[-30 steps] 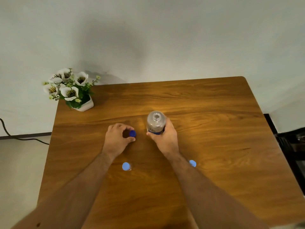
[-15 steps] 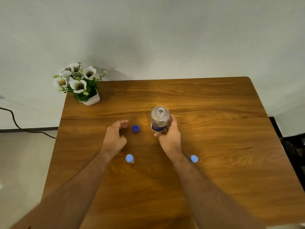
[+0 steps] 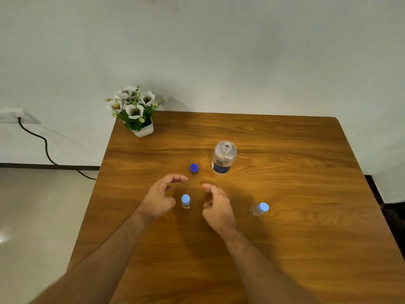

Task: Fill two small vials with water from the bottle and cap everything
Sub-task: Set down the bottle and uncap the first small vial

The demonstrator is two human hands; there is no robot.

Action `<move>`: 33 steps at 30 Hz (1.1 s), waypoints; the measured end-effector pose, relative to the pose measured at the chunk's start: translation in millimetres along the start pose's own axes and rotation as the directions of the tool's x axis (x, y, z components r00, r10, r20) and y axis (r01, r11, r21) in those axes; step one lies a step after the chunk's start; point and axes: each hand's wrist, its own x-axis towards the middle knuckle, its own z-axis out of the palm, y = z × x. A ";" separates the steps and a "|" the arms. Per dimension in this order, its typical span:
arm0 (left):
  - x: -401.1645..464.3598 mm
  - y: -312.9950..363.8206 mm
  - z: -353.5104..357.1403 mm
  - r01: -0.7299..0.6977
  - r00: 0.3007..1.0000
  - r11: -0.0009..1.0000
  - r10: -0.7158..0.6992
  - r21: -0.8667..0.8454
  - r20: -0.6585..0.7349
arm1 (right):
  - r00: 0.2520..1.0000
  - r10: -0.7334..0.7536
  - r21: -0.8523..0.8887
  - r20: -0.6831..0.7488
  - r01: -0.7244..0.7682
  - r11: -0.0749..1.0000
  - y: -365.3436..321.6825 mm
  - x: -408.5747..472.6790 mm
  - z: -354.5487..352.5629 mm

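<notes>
A clear plastic water bottle point(image 3: 223, 157) with a dark blue label stands upright and uncapped near the table's middle. Its dark blue cap point(image 3: 194, 168) lies on the wood to its left. One small clear vial point(image 3: 185, 201) with a light blue cap stands between my hands. A second capped vial point(image 3: 259, 209) stands further right. My left hand point(image 3: 158, 196) hovers just left of the first vial, fingers curled apart, holding nothing. My right hand point(image 3: 217, 205) is just right of that vial, also empty with fingers apart.
A white pot of white artificial flowers point(image 3: 135, 113) sits at the far left corner of the wooden table point(image 3: 285, 249). A black cable point(image 3: 46, 148) runs from a wall socket down to the floor on the left. A dark object sits past the table's right edge.
My right hand let go of the bottle and drew back toward me. My left hand moved away from the dark blue cap. Both now flank the left vial. The view shifted left.
</notes>
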 end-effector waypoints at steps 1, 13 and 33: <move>-3.2 -0.2 0.6 0.002 1.000 1.000 -0.002 0.006 0.022 | 0.998 -0.017 -0.024 0.059 0.018 1.000 -2.7 -1.0 4.0; -7.7 8.6 15.9 -0.038 0.999 0.991 0.034 0.127 0.029 | 0.980 -0.097 -0.112 0.176 0.118 0.987 -14.7 4.5 15.9; 16.9 262.1 -39.9 -0.468 0.882 0.881 0.460 -0.070 -0.102 | 0.922 -0.375 0.480 -0.101 0.375 0.793 -190.5 12.1 -145.9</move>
